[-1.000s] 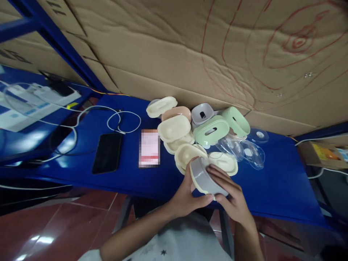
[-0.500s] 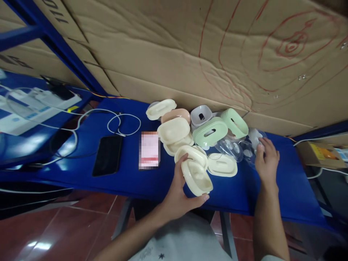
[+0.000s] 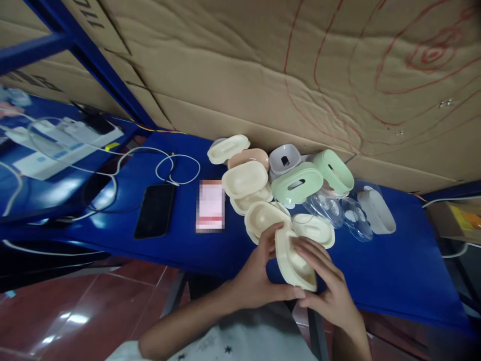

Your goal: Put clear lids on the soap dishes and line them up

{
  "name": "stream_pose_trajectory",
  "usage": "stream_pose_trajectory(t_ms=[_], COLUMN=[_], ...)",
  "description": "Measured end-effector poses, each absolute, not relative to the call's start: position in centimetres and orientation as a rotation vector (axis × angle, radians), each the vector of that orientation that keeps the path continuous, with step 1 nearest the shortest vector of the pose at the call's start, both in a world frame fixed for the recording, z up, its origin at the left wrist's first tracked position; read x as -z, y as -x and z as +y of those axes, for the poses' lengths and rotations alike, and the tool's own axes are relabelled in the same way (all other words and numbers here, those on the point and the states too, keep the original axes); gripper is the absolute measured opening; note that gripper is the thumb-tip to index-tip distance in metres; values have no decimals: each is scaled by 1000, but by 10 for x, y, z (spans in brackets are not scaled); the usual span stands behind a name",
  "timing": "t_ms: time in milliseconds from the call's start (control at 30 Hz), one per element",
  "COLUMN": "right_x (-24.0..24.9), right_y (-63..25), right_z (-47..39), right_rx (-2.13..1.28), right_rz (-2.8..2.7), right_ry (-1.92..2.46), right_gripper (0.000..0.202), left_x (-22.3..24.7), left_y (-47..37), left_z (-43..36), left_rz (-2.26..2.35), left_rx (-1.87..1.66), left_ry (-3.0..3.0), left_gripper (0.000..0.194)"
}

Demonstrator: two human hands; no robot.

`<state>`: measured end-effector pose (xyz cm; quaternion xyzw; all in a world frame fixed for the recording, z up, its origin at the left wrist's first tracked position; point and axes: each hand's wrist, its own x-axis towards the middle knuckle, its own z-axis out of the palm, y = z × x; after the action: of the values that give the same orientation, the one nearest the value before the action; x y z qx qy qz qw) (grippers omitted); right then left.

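Both hands are closed round a cream oval container near the table's front edge. My left hand grips its left side, thumb underneath at the lower end. On the right side, my right hand has its fingers over the rim and its thumb at the lower end. Just behind lie a cream oval piece and a flat cream piece. Farther back sit more cream pieces, a peach piece, green covers and a pale grey box.
Clear plastic pieces and a whitish oval sleeve lie to the right. On the left are a black phone, a pixelated phone-like item, white cables and a power strip. Cardboard stands behind.
My right hand has left the whitish sleeve at the right and now grips the cream container. My left hand and that container have shifted right in view, and the container has turned.
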<state>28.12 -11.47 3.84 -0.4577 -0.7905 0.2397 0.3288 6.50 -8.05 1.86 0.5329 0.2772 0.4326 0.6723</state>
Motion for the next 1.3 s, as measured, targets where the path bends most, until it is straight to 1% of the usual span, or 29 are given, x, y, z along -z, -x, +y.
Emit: stream_pose_trajectory(t_ms=[100,167,200,267,333,367,400,467,567,667,767,900,967,1067,1200,1300], right_x=[-44,-44,-42,-34,-22,-14,-5,15,40,53,56,55,53,45,29,23], right_y=[-289,-306,-321,-362,-414,-440,-464,-500,-518,-510,-505,-515,-521,-528,-534,-534], right_z=[-119,-124,-127,-131,-134,-135,-135,-136,-135,-133,-132,-134,-132,-119,-84,-60], right_rx=[-570,-450,-322,72,524,628,659,632,551,497,435,389,374,280,91,94], right_rz=[-2125,-2049,-1966,-1677,-1286,-1166,-1145,-1192,-1189,-1157,-1171,-1169,-1165,-1267,-1515,-1556], right_ry=[1230,1275,1348,1587,1819,1929,2035,2106,2160,2241,2277,2277,2266,2213,2087,2044], right_gripper=[62,53,49,48,58,62,66,65,60,60,63,66,68,68,51,50], left_x=[-16,-16,-17,-17,-15,-13,-10,-2,10,13,9,0,-3,-4,-1,0], left_y=[-66,-61,-57,-46,-35,-31,-27,-24,-22,-22,-21,-17,-16,-16,-18,-18], left_z=[-82,-81,-81,-78,-74,-72,-69,-64,-58,-57,-57,-53,-46,-32,-19,-22], left_rz=[630,668,713,846,1012,1101,1191,1329,1390,1378,1341,1336,1353,1298,1220,1224], left_rx=[-983,-997,-1009,-1032,-1043,-1028,-989,-880,-781,-794,-911,-1119,-1161,-1055,-827,-795], left_ry=[-1328,-1523,-1657,-1951,-2199,-2289,-2357,-2445,-2489,-2478,-2455,-2336,-2296,-2379,-2531,-2552], left_gripper=[114,112,107,91,73,66,61,56,46,32,24,26,28,31,34,39])
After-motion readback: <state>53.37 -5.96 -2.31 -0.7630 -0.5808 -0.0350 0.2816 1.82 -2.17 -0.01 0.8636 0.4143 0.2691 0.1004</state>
